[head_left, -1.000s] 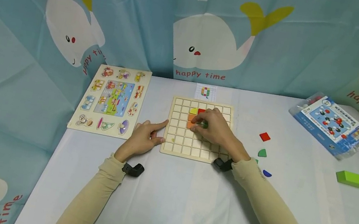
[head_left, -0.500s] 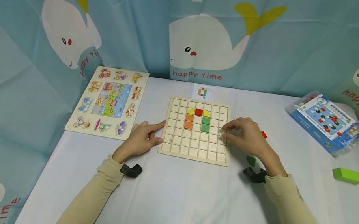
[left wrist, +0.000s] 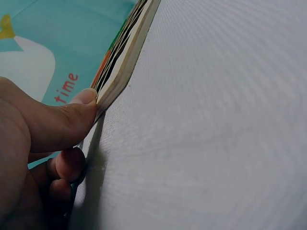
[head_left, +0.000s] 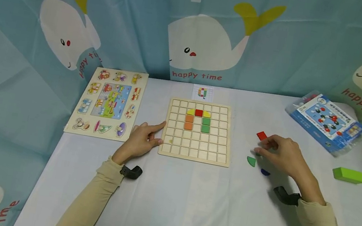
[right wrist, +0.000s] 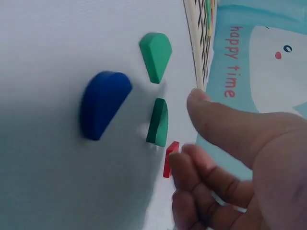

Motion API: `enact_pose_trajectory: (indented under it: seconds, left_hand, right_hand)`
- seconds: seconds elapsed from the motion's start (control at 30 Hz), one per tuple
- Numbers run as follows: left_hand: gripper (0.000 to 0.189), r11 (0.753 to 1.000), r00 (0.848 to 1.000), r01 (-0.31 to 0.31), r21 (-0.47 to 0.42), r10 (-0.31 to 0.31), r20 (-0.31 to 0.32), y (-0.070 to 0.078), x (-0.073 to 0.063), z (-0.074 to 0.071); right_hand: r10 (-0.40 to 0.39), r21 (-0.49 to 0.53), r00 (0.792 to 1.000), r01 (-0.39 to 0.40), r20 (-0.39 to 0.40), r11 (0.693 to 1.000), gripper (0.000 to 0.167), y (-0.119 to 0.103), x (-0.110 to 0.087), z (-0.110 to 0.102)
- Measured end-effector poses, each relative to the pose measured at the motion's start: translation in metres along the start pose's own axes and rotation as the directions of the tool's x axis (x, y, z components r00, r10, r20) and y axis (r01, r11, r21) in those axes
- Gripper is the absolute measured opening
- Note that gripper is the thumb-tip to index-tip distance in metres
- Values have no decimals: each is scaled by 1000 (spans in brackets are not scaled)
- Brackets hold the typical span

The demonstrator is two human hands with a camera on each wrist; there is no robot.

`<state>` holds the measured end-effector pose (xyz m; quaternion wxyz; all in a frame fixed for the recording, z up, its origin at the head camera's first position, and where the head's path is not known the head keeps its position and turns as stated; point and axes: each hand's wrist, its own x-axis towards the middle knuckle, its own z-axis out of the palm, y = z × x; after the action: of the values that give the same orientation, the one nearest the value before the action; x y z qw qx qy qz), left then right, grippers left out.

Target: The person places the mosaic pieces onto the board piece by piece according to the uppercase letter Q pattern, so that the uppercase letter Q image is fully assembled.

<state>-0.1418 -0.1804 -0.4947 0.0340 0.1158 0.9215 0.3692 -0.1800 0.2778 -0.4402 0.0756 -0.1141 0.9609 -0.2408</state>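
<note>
A wooden grid board (head_left: 192,154) lies mid-table, holding yellow quarter-rounds, a red square (head_left: 198,113), orange squares (head_left: 188,122) and green squares (head_left: 206,125) in an arch. My left hand (head_left: 140,140) touches its left edge with thumb and straight index finger. To the board's right, my right hand (head_left: 284,157) hovers over loose pieces, thumb and fingers apart with a gap between. Nearest its fingertips is a green piece (right wrist: 159,122), mostly hidden in the head view. Around it lie a red piece (head_left: 261,135), a green quarter-round (head_left: 251,161) and a blue half-round (head_left: 265,172).
A small pattern card (head_left: 202,92) lies behind the board. On the left is a wooden picture puzzle (head_left: 71,126). A bagged blue box (head_left: 327,118) and a light green block (head_left: 349,175) stand at the right. A whale-print curtain (head_left: 139,20) borders the table.
My right hand has moved from the green squares on the board rightward to the loose pieces, with the green squares left in place. My left hand has stayed at the board's edge.
</note>
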Motion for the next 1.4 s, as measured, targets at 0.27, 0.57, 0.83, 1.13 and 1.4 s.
enact_pose_trajectory:
  seconds: [0.27,0.57,0.83,1.13,1.4]
  left_hand:
    - [65,1000,1000,12,-5,-12,2,-1,1,-1]
    - [65,1000,1000,5,-2,-5,7,-2,2,0]
    - [65,1000,1000,9,-3,-9,6,-1,2,1]
    - [65,1000,1000,4,-11,-4,8,0,0,0]
    - [64,1000,1000,10,-5,-10,4,-1,0,1]
  right_hand:
    - [87,-30,996,-88,-21,996,47,0,-9,8]
    - [5,20,1000,-5,1,1000,32,2,-6,14]
    - [-68,33,998,68,-1,997,28,7,-7,14]
    - [-78,39,997,78,-10,996,30,13,-10,13]
    - [-105,16,994,105,14,994,26,12,-9,14]
